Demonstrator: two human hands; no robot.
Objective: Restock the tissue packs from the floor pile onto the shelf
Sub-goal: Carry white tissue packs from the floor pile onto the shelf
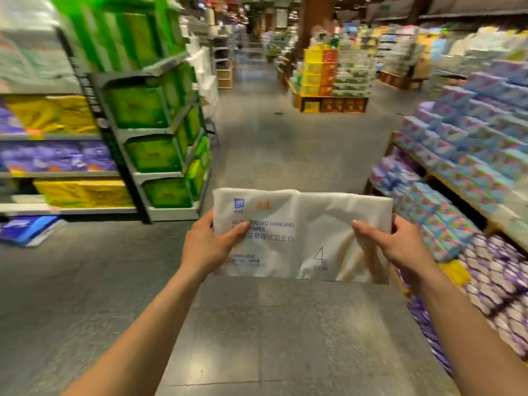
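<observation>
A white tissue pack [300, 232] with blue print is held flat in front of me, above the grey aisle floor. My left hand [211, 244] grips its left edge, thumb lying across the printed face. My right hand [391, 244] grips its right edge, thumb on top and fingers curled behind. The pack's wrapper is creased on the right half. No floor pile is in sight. The view is blurred by motion.
A shelf unit [160, 144] with green packs stands to the left, next to shelves of yellow and purple packs [57, 158]. A blue pack [25, 228] lies on the floor at far left. Stepped racks of blue and purple packs [468, 167] line the right. A stacked display [331, 81] stands ahead.
</observation>
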